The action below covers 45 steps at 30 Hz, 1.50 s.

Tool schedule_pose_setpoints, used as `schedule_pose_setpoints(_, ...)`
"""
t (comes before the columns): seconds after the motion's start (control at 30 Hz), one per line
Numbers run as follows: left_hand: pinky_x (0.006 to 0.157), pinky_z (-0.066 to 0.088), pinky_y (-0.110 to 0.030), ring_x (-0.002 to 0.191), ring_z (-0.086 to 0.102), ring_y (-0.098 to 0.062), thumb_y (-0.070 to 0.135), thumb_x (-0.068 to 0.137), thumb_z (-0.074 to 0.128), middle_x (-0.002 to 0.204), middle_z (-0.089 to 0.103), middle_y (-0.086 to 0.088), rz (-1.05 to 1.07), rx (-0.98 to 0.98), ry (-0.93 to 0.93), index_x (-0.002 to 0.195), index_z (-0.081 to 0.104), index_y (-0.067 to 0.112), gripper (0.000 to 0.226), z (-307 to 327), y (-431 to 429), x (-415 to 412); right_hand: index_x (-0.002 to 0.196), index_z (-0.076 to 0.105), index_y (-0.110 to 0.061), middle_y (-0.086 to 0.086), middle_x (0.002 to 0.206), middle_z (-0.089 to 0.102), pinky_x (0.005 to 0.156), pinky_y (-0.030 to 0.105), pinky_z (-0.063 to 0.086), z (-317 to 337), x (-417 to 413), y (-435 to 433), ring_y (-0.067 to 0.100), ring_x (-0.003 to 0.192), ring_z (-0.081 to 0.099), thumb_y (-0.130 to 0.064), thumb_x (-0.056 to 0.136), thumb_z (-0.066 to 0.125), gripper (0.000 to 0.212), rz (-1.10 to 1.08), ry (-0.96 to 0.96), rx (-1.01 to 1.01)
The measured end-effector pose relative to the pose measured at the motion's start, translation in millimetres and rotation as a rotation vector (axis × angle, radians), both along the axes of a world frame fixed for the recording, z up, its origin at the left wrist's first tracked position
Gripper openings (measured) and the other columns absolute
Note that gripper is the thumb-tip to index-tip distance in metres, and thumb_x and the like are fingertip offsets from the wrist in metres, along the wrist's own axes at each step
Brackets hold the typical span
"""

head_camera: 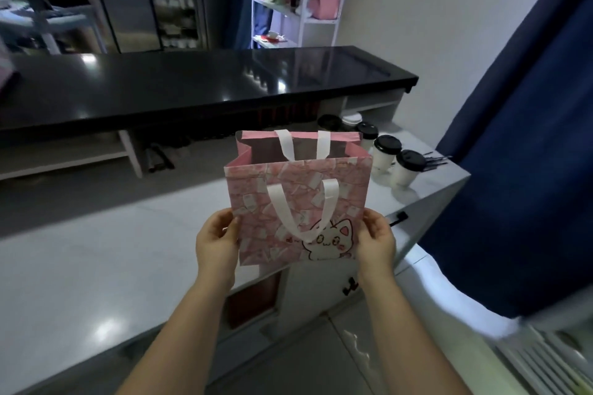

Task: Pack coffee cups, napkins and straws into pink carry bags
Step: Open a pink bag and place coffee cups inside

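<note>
Observed at centre frame, backed by the long black counter [205, 86] across the upper half: the white worktop [96, 250] ran from lower left to right of centre. The pink carry bag [298, 202] stood upright at centre, mouth open and both ribbon handles loose. I could not confirm whether its base rested on the worktop edge or hung just clear of it.

My left hand [216, 240] gripped the bag's lower left edge and my right hand [377, 240] the lower right edge. Fingers were curled behind the panel and thumbs lay on the front, a light two-sided hold.

A row of lidded coffee cups [383, 154] stood right of centre on the worktop, just beyond the bag and none inside it. Thin dark items [433, 160] lay beside them — possibly straws, too small to confirm. No napkins were seen.

Assessment: bag opened and presented, its visible interior in shadow and apparently empty — packing judged not yet begun.
</note>
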<state>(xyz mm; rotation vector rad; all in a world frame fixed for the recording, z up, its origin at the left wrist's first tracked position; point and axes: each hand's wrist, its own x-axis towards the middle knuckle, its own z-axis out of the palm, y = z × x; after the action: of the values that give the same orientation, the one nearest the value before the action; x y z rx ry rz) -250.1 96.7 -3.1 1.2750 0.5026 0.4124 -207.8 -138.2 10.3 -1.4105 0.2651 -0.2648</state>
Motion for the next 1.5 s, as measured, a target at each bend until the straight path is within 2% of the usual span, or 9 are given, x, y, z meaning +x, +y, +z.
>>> schedule_pose_setpoints(0.33, 0.082, 0.059, -0.044, 0.092, 0.07, -0.021, 0.009, 0.095, 0.06, 0.095, 0.072, 0.001, 0.18, -0.017, -0.009, 0.089, 0.07, 0.028, 0.022, -2, -78, 77, 0.089, 0.067, -0.031, -0.008, 0.089, 0.074, 0.065, 0.023, 0.056, 3, 116, -67, 0.011, 0.085, 0.07, -0.016, 0.095, 0.061, 0.017, 0.143, 0.009, 0.019)
schedule_pose_setpoints(0.5, 0.08, 0.058, -0.037, 0.089, 0.07, -0.016, 0.007, 0.095, 0.06, 0.091, 0.074, 0.005, 0.207, 0.048, -0.073, 0.092, 0.07, 0.028, 0.023, 6, -63, 121, 0.092, 0.064, -0.026, -0.015, 0.082, 0.074, 0.051, 0.019, 0.053, 3, 171, -49, 0.0, 0.069, 0.069, -0.013, 0.096, 0.059, 0.014, 0.212, -0.01, 0.104)
schedule_pose_setpoints(0.83, 0.083, 0.056, -0.033, 0.09, 0.068, -0.015, 0.001, 0.093, 0.06, 0.098, 0.071, 0.0, 0.203, 0.147, 0.013, 0.098, 0.066, 0.018, 0.019, -26, -26, 177, 0.094, 0.063, -0.017, -0.005, 0.086, 0.071, 0.054, 0.019, 0.053, -26, 249, -14, 0.004, 0.071, 0.069, -0.002, 0.096, 0.055, 0.018, 0.337, 0.093, 0.015)
schedule_pose_setpoints(0.93, 0.082, 0.057, -0.025, 0.086, 0.068, -0.005, 0.001, 0.091, 0.062, 0.093, 0.073, 0.009, 0.171, 0.235, 0.051, 0.096, 0.067, 0.022, 0.022, -38, -28, 177, 0.092, 0.064, -0.016, 0.003, 0.093, 0.07, 0.068, 0.027, 0.057, -44, 263, -19, 0.016, 0.086, 0.067, 0.002, 0.092, 0.057, 0.019, 0.373, 0.141, -0.021)
schedule_pose_setpoints(1.0, 0.078, 0.057, -0.02, 0.088, 0.068, -0.003, 0.005, 0.088, 0.067, 0.091, 0.073, 0.013, 0.162, 0.284, 0.073, 0.096, 0.067, 0.026, 0.023, -39, -30, 176, 0.091, 0.067, -0.013, 0.006, 0.094, 0.071, 0.077, 0.034, 0.058, -50, 273, -26, 0.023, 0.09, 0.066, 0.006, 0.088, 0.059, 0.021, 0.372, 0.143, -0.022)
schedule_pose_setpoints(1.13, 0.076, 0.056, -0.022, 0.094, 0.067, -0.01, 0.037, 0.079, 0.068, 0.098, 0.072, 0.008, 0.238, 0.368, 0.044, 0.1, 0.067, 0.032, 0.021, -16, -26, 172, 0.085, 0.07, -0.017, -0.001, 0.085, 0.071, 0.075, 0.027, 0.056, -39, 303, -36, 0.018, 0.085, 0.065, 0.014, 0.085, 0.052, 0.035, 0.333, 0.053, 0.026)
schedule_pose_setpoints(1.23, 0.087, 0.053, -0.038, 0.101, 0.065, -0.022, 0.043, 0.087, 0.061, 0.104, 0.069, 0.001, 0.345, 0.445, -0.01, 0.102, 0.066, 0.034, 0.019, 22, -24, 178, 0.088, 0.07, -0.016, 0.001, 0.09, 0.071, 0.083, 0.032, 0.054, -19, 337, -41, 0.019, 0.088, 0.065, 0.012, 0.088, 0.053, 0.033, 0.453, -0.06, -0.054)
schedule_pose_setpoints(1.37, 0.081, 0.05, -0.018, 0.096, 0.063, 0.001, 0.028, 0.089, 0.067, 0.1, 0.066, 0.02, 0.387, 0.697, 0.009, 0.103, 0.063, 0.041, 0.019, 87, -26, 215, 0.089, 0.068, -0.033, -0.018, 0.086, 0.071, 0.077, 0.016, 0.051, 16, 388, -52, 0.001, 0.084, 0.065, 0.005, 0.088, 0.059, 0.039, 0.646, -0.262, -0.306)
schedule_pose_setpoints(1.5, 0.085, 0.042, -0.014, 0.1, 0.055, 0.006, 0.025, 0.085, 0.071, 0.109, 0.061, 0.015, 0.275, 0.992, 0.068, 0.111, 0.063, 0.034, 0.029, 137, -55, 282, 0.092, 0.063, -0.038, -0.016, 0.099, 0.067, 0.079, 0.015, 0.047, 42, 437, -63, 0.004, 0.095, 0.063, -0.005, 0.084, 0.063, 0.034, 0.773, -0.336, -0.638)
